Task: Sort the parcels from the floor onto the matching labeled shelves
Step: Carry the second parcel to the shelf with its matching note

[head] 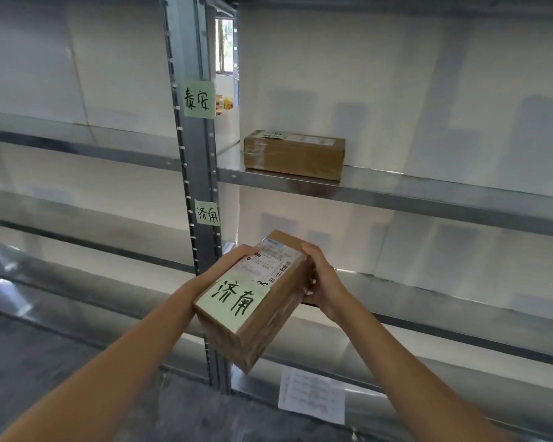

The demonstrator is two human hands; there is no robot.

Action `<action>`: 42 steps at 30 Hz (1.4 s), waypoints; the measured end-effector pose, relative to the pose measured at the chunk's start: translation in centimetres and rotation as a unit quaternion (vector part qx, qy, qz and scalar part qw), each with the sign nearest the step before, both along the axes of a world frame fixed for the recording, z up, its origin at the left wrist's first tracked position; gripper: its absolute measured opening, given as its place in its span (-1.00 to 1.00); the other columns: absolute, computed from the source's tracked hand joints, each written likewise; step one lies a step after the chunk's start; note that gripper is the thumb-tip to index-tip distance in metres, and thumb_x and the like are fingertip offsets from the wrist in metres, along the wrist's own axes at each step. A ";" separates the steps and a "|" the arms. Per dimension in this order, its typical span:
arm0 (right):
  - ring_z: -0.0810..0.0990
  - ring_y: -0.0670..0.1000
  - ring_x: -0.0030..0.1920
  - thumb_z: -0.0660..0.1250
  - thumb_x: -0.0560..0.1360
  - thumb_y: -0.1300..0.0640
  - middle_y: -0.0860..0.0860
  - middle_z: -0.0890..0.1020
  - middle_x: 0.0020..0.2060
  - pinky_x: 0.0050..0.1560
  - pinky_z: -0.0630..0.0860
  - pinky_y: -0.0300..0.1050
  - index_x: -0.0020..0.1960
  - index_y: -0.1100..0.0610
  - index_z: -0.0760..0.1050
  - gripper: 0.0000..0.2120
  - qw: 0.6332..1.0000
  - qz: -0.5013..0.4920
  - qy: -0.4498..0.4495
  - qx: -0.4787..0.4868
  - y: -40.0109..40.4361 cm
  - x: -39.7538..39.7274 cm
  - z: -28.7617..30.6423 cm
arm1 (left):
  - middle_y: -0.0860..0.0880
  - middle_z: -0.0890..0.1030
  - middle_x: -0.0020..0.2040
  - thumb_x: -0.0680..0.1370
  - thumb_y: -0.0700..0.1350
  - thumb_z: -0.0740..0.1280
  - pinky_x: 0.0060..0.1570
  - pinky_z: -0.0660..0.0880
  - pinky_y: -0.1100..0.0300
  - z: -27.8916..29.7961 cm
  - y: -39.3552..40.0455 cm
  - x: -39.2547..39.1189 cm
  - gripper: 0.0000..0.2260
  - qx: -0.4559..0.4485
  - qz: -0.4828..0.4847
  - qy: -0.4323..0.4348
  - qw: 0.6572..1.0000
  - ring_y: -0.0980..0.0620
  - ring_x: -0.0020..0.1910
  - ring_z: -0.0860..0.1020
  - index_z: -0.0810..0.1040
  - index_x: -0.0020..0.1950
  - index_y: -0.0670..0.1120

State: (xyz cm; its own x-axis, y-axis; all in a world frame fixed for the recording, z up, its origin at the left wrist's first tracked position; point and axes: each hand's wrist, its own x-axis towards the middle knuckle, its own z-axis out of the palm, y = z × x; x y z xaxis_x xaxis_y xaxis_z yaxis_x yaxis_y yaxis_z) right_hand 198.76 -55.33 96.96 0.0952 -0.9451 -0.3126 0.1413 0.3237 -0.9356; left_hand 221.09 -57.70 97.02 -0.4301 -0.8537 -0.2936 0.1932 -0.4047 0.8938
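I hold a brown cardboard parcel (256,301) in both hands in front of the metal shelving. Its top carries a white shipping label and a green note reading 济南. My left hand (230,261) grips its left side and my right hand (324,279) grips its right side. The parcel hangs in the air just before the lower shelf (428,298). On the upright post (201,173), a green label 济南 (207,212) marks that lower level, and a green label 泰安 (199,99) marks the level above.
Another brown parcel (294,154) lies on the upper shelf (428,193), near its left end. A white printed sheet (312,395) hangs on the bottom rail. More bare shelves run off to the left. Grey floor lies at the lower left.
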 end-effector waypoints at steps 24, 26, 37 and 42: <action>0.52 0.02 0.06 0.19 0.64 -0.23 0.02 0.52 0.13 0.12 0.39 -0.06 0.31 0.02 0.30 -0.60 0.960 -0.277 0.010 -0.033 -2.8 0.8 -7.1 | 0.02 0.64 0.12 0.68 0.14 0.13 0.08 0.37 0.14 -3.2 -2.2 -3.3 -0.77 -0.091 0.270 -0.151 0.946 0.09 0.04 0.56 0.55 0.11 0.13; 0.50 0.00 0.12 0.15 0.66 -0.22 0.00 0.52 0.20 0.18 0.37 -0.08 0.41 0.02 0.32 -0.55 0.964 -0.258 0.040 -0.059 -4.0 0.3 -8.1 | 0.03 0.64 0.09 0.69 0.11 0.13 0.02 0.37 0.18 -4.2 -4.5 -3.8 -0.77 -0.078 0.266 -0.164 0.947 0.10 0.03 0.55 0.56 0.04 0.13; 0.51 0.13 0.37 0.12 0.69 -0.17 0.06 0.56 0.39 0.48 0.38 0.18 0.53 0.02 0.37 -0.52 0.972 -0.213 0.102 -0.022 -17.4 -2.2 -15.0 | -0.11 0.54 0.35 0.71 0.05 0.10 0.25 0.35 0.10 -11.5 -19.3 -5.8 -0.60 -0.034 0.281 -0.275 0.919 -0.07 0.26 0.47 0.47 0.46 -0.08; 0.52 -0.02 0.22 0.15 0.68 -0.17 0.00 0.58 0.33 0.28 0.40 -0.07 0.50 0.01 0.39 -0.53 0.975 -0.197 0.105 -0.009 -22.3 -3.1 -18.8 | -0.08 0.58 0.30 0.71 0.07 0.08 0.17 0.36 0.13 -15.3 -24.9 -6.1 -0.60 0.017 0.275 -0.260 0.925 -0.06 0.21 0.49 0.50 0.43 -0.08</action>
State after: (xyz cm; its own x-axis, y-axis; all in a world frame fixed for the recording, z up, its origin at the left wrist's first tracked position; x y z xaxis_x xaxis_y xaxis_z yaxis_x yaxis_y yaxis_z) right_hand 195.63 -77.65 78.20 -0.3401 -0.9013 -0.2684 0.0560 0.2655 -0.9625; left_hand 214.98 -82.56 81.69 0.2743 -0.8878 -0.3696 -0.0748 -0.4028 0.9122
